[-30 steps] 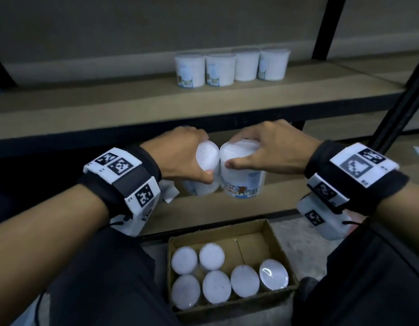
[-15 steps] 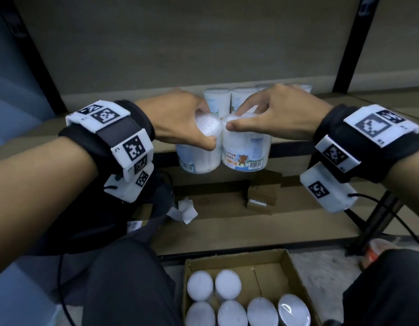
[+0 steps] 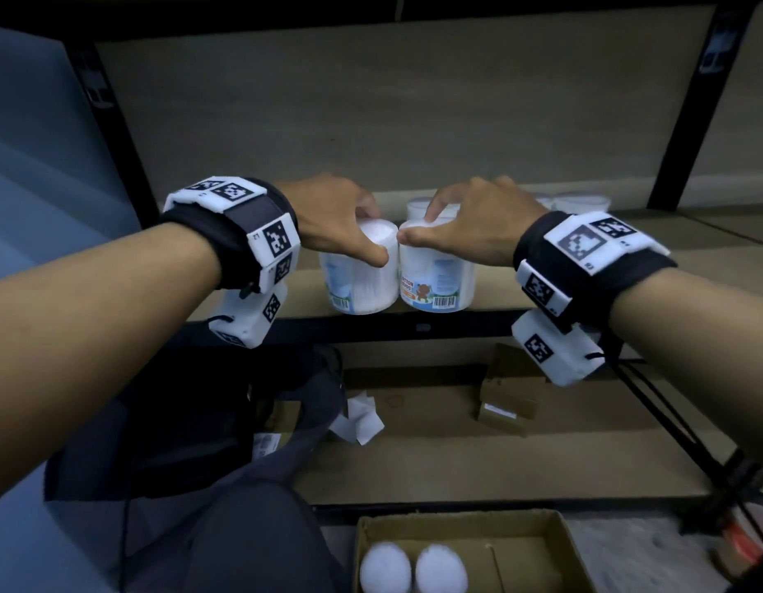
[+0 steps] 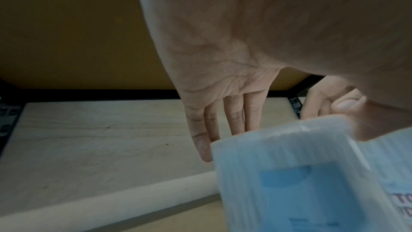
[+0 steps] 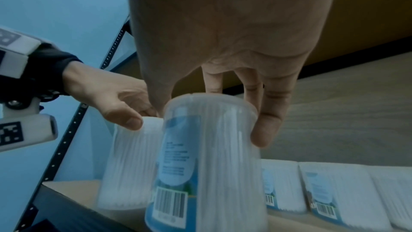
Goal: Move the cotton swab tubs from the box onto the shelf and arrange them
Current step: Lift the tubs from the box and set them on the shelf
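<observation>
Each hand, left hand [image 3: 341, 233] and right hand [image 3: 478, 233], pinches a tub [image 3: 358, 271] by its lid rim; they look light, smooth and slippery.

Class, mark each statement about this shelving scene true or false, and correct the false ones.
1. Each hand holds one tub. True: the left hand grips the left tub, the right hand the right tub.
2. The two held tubs are far apart. False: they are side by side.
3. The box is empty. False: two white lids show.
4. More tubs stand behind on the shelf. True.
</observation>
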A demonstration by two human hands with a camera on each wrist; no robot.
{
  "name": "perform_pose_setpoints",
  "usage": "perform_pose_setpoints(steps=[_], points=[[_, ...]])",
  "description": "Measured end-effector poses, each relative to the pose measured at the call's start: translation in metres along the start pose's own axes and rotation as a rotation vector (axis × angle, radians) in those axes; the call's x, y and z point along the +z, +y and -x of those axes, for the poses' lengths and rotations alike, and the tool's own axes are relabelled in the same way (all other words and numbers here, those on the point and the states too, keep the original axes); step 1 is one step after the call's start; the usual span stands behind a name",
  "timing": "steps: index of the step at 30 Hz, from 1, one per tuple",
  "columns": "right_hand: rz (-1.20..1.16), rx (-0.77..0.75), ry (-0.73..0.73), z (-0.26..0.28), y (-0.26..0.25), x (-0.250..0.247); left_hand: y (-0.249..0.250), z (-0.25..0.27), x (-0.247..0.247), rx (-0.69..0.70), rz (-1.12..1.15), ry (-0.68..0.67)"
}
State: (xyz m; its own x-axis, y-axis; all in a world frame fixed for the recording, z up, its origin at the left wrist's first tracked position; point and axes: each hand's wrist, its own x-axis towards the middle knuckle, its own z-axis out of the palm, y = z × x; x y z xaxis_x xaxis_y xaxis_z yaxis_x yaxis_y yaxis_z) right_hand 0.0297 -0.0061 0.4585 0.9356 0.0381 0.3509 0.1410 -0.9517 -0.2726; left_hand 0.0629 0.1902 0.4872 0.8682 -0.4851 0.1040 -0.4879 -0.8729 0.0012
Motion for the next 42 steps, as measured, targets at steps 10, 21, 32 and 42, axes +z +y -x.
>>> perform_pose_setpoints(steps=[10, 21, 32, 42], points=[[0.022, -0.001, -0.032, -0.03, -0.011, 0.032, -0.034, -0.03, 0.017, -0.06, 0.073, -0.044], [0.057, -0.011, -0.068, -0.035, -0.013, 0.042, -0.051, -0.035, 0.029, -0.051, 0.118, 0.0], [0.097, -0.196, -0.127, -0.019, -0.001, 0.014, -0.05, -0.017, 0.024, 0.045, 0.094, 0.066], [-0.019, -0.154, 0.027, -0.015, 0.003, 0.039, -0.056, -0.007, 0.036, 0.117, 0.062, 0.124]])
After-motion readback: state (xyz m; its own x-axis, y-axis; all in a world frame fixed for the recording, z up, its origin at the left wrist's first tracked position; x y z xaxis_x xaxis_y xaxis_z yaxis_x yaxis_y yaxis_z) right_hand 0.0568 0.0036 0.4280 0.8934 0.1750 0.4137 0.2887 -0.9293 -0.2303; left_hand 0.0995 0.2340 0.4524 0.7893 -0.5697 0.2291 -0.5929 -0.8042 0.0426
